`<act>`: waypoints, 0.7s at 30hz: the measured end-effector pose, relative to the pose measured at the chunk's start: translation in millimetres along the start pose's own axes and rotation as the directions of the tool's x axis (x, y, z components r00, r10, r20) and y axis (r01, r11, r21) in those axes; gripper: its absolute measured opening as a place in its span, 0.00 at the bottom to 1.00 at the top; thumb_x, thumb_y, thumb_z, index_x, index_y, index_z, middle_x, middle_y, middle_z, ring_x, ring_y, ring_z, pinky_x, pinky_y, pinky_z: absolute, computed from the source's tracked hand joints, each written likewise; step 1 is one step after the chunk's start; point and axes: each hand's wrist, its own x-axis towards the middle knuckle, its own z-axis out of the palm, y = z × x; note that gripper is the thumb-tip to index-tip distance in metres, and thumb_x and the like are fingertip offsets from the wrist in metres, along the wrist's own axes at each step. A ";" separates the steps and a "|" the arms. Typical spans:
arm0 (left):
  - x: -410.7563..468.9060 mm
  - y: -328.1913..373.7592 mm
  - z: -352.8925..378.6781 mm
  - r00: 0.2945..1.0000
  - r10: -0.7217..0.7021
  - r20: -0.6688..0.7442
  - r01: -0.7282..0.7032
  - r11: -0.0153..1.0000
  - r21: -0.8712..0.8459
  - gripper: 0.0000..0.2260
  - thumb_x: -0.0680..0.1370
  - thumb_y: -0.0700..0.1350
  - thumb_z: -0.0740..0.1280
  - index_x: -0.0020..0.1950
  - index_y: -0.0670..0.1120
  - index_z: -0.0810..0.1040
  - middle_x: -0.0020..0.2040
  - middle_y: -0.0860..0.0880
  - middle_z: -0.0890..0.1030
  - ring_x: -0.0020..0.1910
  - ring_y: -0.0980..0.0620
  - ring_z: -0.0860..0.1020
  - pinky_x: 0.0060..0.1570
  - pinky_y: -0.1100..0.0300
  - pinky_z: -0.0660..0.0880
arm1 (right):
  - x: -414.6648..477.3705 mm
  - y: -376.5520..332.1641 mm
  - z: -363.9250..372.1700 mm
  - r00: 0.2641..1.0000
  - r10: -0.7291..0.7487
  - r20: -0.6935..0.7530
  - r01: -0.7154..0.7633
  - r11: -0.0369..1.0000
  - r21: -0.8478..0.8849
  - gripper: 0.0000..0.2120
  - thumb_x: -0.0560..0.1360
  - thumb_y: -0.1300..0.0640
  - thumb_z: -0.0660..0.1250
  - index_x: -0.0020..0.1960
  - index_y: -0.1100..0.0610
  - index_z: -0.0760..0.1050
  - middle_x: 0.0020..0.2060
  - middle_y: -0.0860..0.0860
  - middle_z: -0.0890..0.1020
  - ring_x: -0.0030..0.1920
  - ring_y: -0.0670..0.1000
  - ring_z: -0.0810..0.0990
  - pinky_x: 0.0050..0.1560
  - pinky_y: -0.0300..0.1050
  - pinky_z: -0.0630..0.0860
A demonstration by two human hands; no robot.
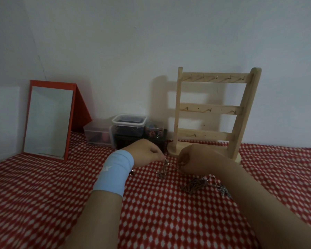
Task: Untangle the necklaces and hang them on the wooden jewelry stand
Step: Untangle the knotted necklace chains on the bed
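Observation:
A tangle of thin silver necklaces (196, 185) lies on the red and white patterned cloth (43, 186), with a star-shaped pendant (224, 190) at its right end. My left hand (145, 152), with a light blue wristband, pinches one chain (166, 165) that runs down to a small pendant. My right hand (196, 159) grips the other end of the chains just to the right. The wooden jewelry stand (214, 112) rises right behind my hands, with three rails of small hooks, and nothing hangs on it.
A red-framed mirror (49, 121) leans at the back left. Clear plastic boxes (127, 126) and a small jar (153, 130) sit between the mirror and the stand, against the white wall.

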 end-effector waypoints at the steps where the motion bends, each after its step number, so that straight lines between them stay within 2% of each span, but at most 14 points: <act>1: 0.5 -0.5 1.2 1.000 0.001 -0.003 -0.001 1.000 -0.006 0.09 0.78 0.52 0.68 0.54 0.52 0.85 0.53 0.56 0.83 0.50 0.61 0.77 0.55 0.64 0.69 | 1.5 -1.3 3.9 0.998 -0.048 -0.050 0.048 0.999 -0.007 0.14 0.76 0.55 0.72 0.60 0.45 0.83 0.58 0.43 0.82 0.55 0.45 0.78 0.57 0.39 0.77; 2: 0.8 -1.2 2.0 1.000 0.005 -0.009 -0.005 1.000 -0.021 0.09 0.78 0.51 0.68 0.53 0.52 0.85 0.52 0.56 0.83 0.50 0.61 0.78 0.56 0.64 0.70 | 2.4 -3.1 6.3 0.989 -0.099 -0.114 0.104 0.994 0.039 0.15 0.75 0.57 0.71 0.60 0.45 0.83 0.60 0.44 0.81 0.57 0.45 0.78 0.58 0.39 0.75; 4: 0.8 -2.0 1.9 0.999 0.025 -0.023 -0.026 0.998 -0.052 0.08 0.78 0.51 0.68 0.52 0.52 0.85 0.51 0.56 0.84 0.50 0.61 0.79 0.58 0.63 0.72 | 0.8 -8.3 7.7 0.970 -0.163 -0.180 0.205 0.947 0.246 0.13 0.77 0.58 0.69 0.60 0.47 0.83 0.59 0.44 0.81 0.58 0.44 0.77 0.54 0.35 0.71; 5: 0.4 -2.2 1.3 0.999 0.036 -0.030 -0.037 0.998 -0.058 0.08 0.79 0.50 0.67 0.53 0.52 0.85 0.51 0.56 0.84 0.50 0.60 0.79 0.57 0.63 0.72 | -0.3 -10.3 7.8 0.970 -0.185 -0.155 0.228 0.913 0.339 0.13 0.78 0.57 0.69 0.60 0.48 0.83 0.57 0.44 0.82 0.56 0.43 0.78 0.52 0.33 0.72; 7: -1.1 -1.9 -0.5 0.998 0.047 -0.049 -0.050 0.997 -0.062 0.08 0.79 0.50 0.67 0.53 0.52 0.85 0.50 0.56 0.84 0.50 0.61 0.78 0.53 0.65 0.71 | -0.8 -11.7 9.1 0.968 -0.224 -0.113 0.250 0.877 0.411 0.10 0.78 0.55 0.71 0.58 0.48 0.84 0.52 0.42 0.85 0.52 0.40 0.82 0.52 0.33 0.76; 9: -2.2 -2.0 -3.6 0.996 0.045 -0.077 -0.052 0.995 -0.080 0.08 0.79 0.50 0.67 0.51 0.52 0.85 0.50 0.57 0.83 0.50 0.62 0.78 0.49 0.68 0.70 | 0.7 -8.6 11.2 0.967 -0.213 -0.137 0.252 0.861 0.442 0.05 0.78 0.54 0.72 0.51 0.48 0.86 0.46 0.43 0.87 0.48 0.39 0.83 0.55 0.36 0.79; 11: -3.4 -2.3 -7.8 0.994 0.037 -0.103 -0.047 0.994 -0.094 0.08 0.78 0.51 0.67 0.50 0.52 0.86 0.49 0.58 0.83 0.50 0.62 0.78 0.47 0.69 0.69 | 1.1 -5.9 12.2 0.973 -0.169 -0.156 0.227 0.812 0.537 0.09 0.81 0.55 0.69 0.45 0.49 0.85 0.42 0.46 0.87 0.44 0.42 0.84 0.53 0.40 0.81; 12: -4.3 -2.7 -10.0 0.994 0.033 -0.106 -0.044 0.994 -0.097 0.07 0.78 0.51 0.68 0.49 0.53 0.86 0.48 0.59 0.83 0.49 0.62 0.78 0.46 0.69 0.69 | 1.2 -4.5 12.3 0.978 -0.142 -0.150 0.205 0.769 0.606 0.11 0.82 0.55 0.67 0.43 0.51 0.84 0.39 0.48 0.86 0.41 0.45 0.84 0.51 0.43 0.82; 14: -6.8 -5.1 -15.5 0.995 0.029 -0.099 -0.037 0.996 -0.076 0.05 0.77 0.50 0.69 0.48 0.54 0.85 0.46 0.61 0.83 0.47 0.64 0.78 0.46 0.70 0.69 | -0.9 -3.7 10.4 0.989 -0.104 -0.101 0.144 0.665 0.732 0.12 0.84 0.55 0.63 0.44 0.54 0.82 0.32 0.50 0.81 0.32 0.48 0.79 0.39 0.42 0.79; 16: -9.4 -10.4 -22.3 0.996 0.015 -0.083 -0.016 1.000 -0.003 0.05 0.76 0.49 0.71 0.48 0.53 0.86 0.45 0.61 0.83 0.46 0.65 0.78 0.47 0.69 0.70 | -3.5 -2.7 7.1 0.993 -0.092 -0.075 0.117 0.668 0.735 0.12 0.84 0.55 0.63 0.47 0.55 0.82 0.30 0.46 0.80 0.28 0.46 0.77 0.32 0.36 0.72; 19: -13.3 -23.0 -32.7 0.994 -0.066 -0.083 0.075 0.991 0.107 0.04 0.73 0.50 0.74 0.47 0.55 0.86 0.44 0.61 0.83 0.45 0.64 0.79 0.53 0.66 0.72 | -3.9 0.1 3.7 0.986 -0.133 -0.099 0.166 0.790 0.591 0.08 0.81 0.55 0.67 0.48 0.49 0.84 0.41 0.41 0.86 0.40 0.34 0.82 0.37 0.26 0.74; 21: -16.2 -32.2 -38.7 0.988 -0.123 -0.097 0.137 0.979 0.150 0.03 0.73 0.51 0.74 0.45 0.56 0.86 0.44 0.60 0.83 0.48 0.60 0.79 0.57 0.63 0.72 | -2.8 1.6 3.0 0.984 -0.135 -0.117 0.177 0.805 0.565 0.08 0.81 0.54 0.68 0.47 0.47 0.85 0.44 0.41 0.86 0.45 0.35 0.82 0.43 0.28 0.74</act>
